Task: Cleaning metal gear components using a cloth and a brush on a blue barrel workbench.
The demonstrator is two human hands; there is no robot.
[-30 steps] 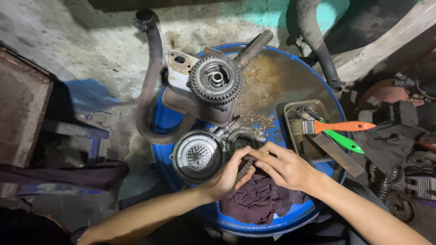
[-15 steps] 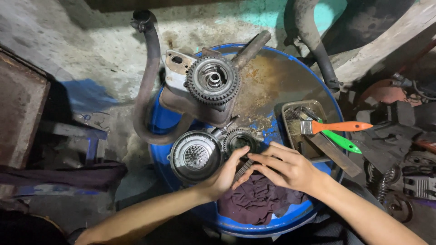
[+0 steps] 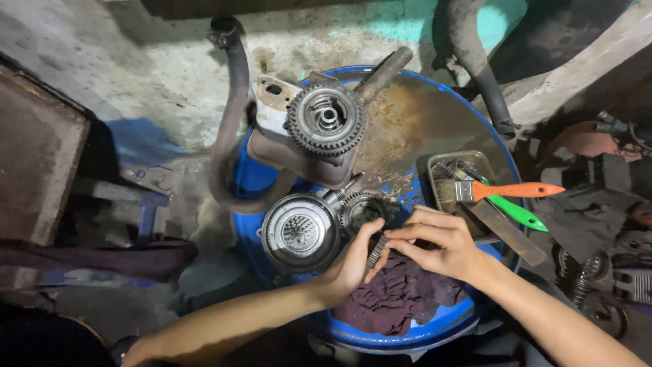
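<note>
Between left hand (image 3: 350,266) and right hand (image 3: 441,243), toothed ring (image 3: 375,251) held.

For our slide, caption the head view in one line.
Both hands, left hand and right hand, pinch a small toothed part over a rag.

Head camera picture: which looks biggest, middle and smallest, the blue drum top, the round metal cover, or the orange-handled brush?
1. Blue drum top, by far the widest.
2. Orange-handled brush and round metal cover: the brush looks longer, the cover covers more area, so I won't rank them.
</note>
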